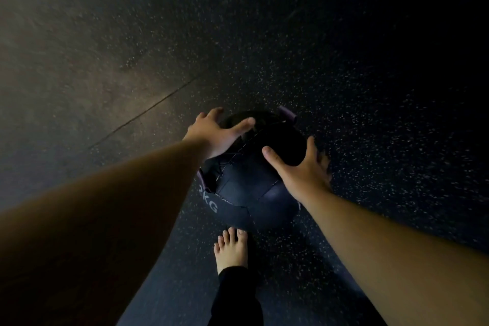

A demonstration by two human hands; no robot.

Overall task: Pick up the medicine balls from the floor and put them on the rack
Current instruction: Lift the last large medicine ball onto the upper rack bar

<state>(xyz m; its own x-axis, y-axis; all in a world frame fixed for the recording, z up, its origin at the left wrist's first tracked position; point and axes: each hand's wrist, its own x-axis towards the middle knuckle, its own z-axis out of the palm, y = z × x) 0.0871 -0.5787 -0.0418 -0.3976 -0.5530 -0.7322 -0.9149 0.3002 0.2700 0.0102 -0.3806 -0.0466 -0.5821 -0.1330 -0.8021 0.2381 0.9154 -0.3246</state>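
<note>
Dark medicine ball (pixel 248 180) sits on speckled floor (pixel 370 87), just ahead of your bare foot (pixel 231 249). "KG" printed on ball's near-left side; purple handles at far and left edges. Your left hand (pixel 214 133) spread wide, palm on ball's upper left, thumb across top. Your right hand (pixel 304 167) also spread, cupping ball's right side, fingers partly hidden behind it. Neither grip closed. Seam line crosses floor at left.
</note>
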